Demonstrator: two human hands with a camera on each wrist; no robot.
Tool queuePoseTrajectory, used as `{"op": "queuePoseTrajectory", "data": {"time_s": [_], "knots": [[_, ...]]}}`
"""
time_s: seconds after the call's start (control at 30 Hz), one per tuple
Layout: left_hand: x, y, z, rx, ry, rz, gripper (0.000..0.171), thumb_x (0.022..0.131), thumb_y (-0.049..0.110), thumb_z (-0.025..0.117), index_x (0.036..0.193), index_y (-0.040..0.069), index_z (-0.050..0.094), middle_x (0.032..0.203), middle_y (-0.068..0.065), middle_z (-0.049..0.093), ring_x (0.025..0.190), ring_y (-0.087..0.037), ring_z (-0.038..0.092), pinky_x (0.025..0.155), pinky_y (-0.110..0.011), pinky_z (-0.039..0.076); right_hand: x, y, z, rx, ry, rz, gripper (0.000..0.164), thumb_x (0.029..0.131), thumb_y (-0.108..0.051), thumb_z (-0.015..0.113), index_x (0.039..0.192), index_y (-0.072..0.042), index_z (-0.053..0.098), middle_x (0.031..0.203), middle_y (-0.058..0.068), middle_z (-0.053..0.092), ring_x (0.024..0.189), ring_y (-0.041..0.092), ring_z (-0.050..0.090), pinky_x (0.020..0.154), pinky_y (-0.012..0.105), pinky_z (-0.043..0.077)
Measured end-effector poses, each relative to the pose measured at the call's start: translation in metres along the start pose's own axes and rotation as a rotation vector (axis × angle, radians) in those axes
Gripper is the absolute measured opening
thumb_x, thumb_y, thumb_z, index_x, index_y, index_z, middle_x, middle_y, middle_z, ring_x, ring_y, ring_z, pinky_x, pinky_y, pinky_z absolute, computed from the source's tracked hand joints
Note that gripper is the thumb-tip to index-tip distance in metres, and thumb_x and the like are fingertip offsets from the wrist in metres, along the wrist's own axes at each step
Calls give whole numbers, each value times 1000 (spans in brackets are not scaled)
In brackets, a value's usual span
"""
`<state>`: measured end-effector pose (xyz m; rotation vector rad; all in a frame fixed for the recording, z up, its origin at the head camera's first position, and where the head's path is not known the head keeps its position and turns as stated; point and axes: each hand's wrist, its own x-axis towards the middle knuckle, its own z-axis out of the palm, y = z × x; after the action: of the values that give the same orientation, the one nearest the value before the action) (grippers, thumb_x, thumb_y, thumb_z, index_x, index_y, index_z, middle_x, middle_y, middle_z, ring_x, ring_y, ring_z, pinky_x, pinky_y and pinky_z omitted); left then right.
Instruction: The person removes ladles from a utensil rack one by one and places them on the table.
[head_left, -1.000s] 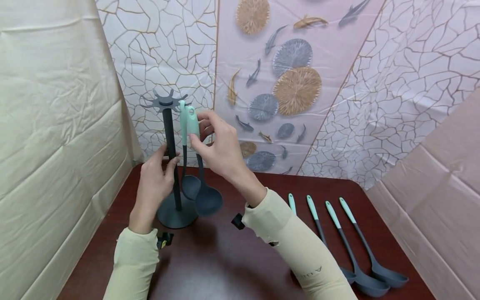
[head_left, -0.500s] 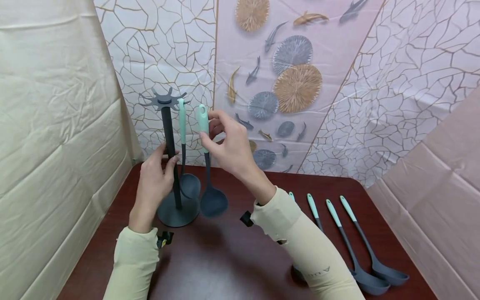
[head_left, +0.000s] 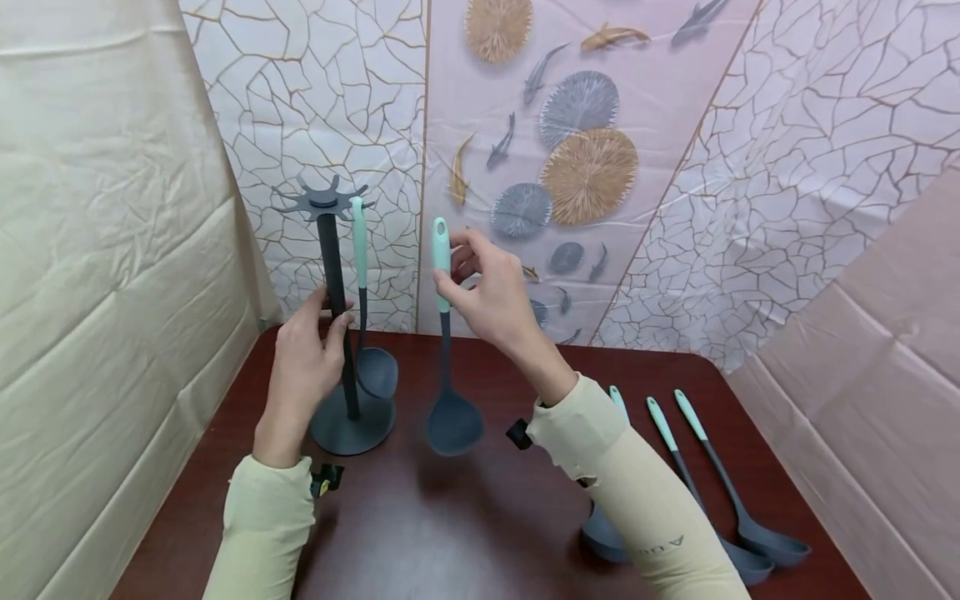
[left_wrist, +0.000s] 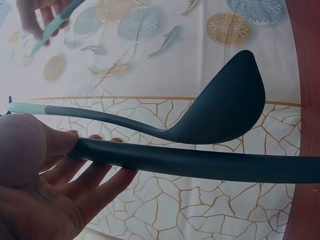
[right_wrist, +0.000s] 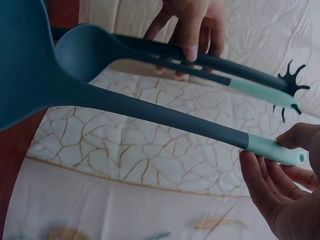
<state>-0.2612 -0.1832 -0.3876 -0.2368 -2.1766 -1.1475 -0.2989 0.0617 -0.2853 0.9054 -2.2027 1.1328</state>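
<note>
A dark utensil stand (head_left: 330, 258) with a hooked top ring and round base stands upright at the left of the table. My left hand (head_left: 302, 362) grips its pole midway up, thumb on one side and fingers on the other. From a hook hangs a ladle (head_left: 377, 372) with a mint handle, its bowl above the base. To the right, my right hand (head_left: 495, 292) pinches another ladle (head_left: 454, 423) by its mint handle, thumb against fingers. This one hangs bowl down, apart from the stand. In the right wrist view, the holed handle end (right_wrist: 300, 158) sticks out past the fingers.
Several more mint-handled utensils lie at the right of the dark red table (head_left: 420, 550), among them a ladle (head_left: 776, 546) near the right edge. My right sleeve (head_left: 637, 492) covers parts of them. Fabric sheets (head_left: 112, 292) enclose the table's sides and back.
My right hand has moved right with its ladle, away from the stand and the hanging ladle, and slightly lower. The left hand keeps its grip on the pole.
</note>
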Motion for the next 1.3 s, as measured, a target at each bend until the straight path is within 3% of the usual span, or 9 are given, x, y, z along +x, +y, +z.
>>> {"op": "queuePoseTrajectory", "data": {"time_s": [0.37, 0.7, 0.97, 1.3], "knots": [[0, -2, 2, 5, 0, -5, 27, 107, 7, 61, 134, 3, 62, 123, -19, 69, 116, -37, 69, 83, -57, 62, -12, 26, -8, 49, -2, 130, 27, 93, -8, 75, 119, -6, 67, 90, 6, 70, 71, 16, 72, 58, 31, 61], [3, 0, 1, -4, 9, 11, 28, 106, 5, 62, 134, 2, 62, 124, -21, 69, 114, -37, 70, 81, -57, 62, -17, 44, -15, 30, -23, 190, 26, 91, -7, 75, 116, -5, 68, 90, 8, 70, 68, 19, 72, 56, 32, 60], [4, 1, 2, -15, 6, -3, 29, 106, 4, 62, 135, 1, 62, 124, -21, 69, 114, -37, 71, 84, -57, 62, -25, 60, -25, 53, -54, 267, 22, 94, -6, 74, 114, -7, 67, 88, 8, 68, 70, 21, 73, 57, 40, 63], [2, 0, 1, -1, 5, -14, 29, 107, 8, 62, 135, 2, 62, 124, -19, 69, 115, -36, 70, 82, -57, 62, -42, 78, -29, 34, -79, 366, 25, 93, -10, 73, 117, -7, 66, 91, 9, 68, 75, 23, 73, 56, 34, 63]]}}
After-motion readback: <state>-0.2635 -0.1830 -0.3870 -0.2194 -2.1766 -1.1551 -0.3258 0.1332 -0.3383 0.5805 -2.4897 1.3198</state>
